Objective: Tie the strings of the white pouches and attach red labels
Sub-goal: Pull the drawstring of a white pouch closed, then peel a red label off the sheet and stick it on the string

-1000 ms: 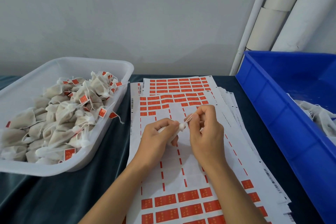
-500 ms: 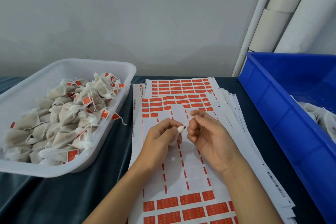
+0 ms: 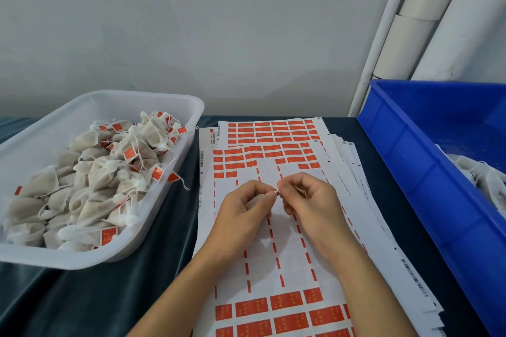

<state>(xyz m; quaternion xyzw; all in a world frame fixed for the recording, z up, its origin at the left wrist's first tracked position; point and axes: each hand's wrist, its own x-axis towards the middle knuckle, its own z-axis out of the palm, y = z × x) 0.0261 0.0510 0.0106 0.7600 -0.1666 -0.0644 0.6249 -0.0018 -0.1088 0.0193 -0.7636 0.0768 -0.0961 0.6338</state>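
Nearest the camera, two bare forearms reach up over a stack of label sheets [image 3: 273, 254] spread on a dark cloth-covered table [image 3: 95, 295]. The top sheet keeps rows of red labels [image 3: 284, 302] along its near edge and more at its far end, while the middle stretch is bare backing crossed by thin red strips. Above that bare stretch the two hands meet. The left hand [image 3: 243, 213] is curled around a small white pouch [image 3: 253, 204], most of it hidden inside the fingers, and its thumb and forefinger pinch the gathered neck, a white tip of which shows at the fingertips. The right hand [image 3: 309, 200] faces it, fingertips almost touching the left's, with thumb and forefinger pinching the white string [image 3: 301, 191] at the pouch neck; a loop of it lies across the curled fingers. To the left, beside the sheets, sits a translucent white tray [image 3: 164, 98] heaped with finished pouches [image 3: 104, 172], tied and carrying red tags. To the right stands a deep blue bin [image 3: 410, 159] holding loose white pouches [image 3: 490, 180] against its right side. Behind it, white pipes [image 3: 416, 22] rise against a pale wall [image 3: 191, 22].
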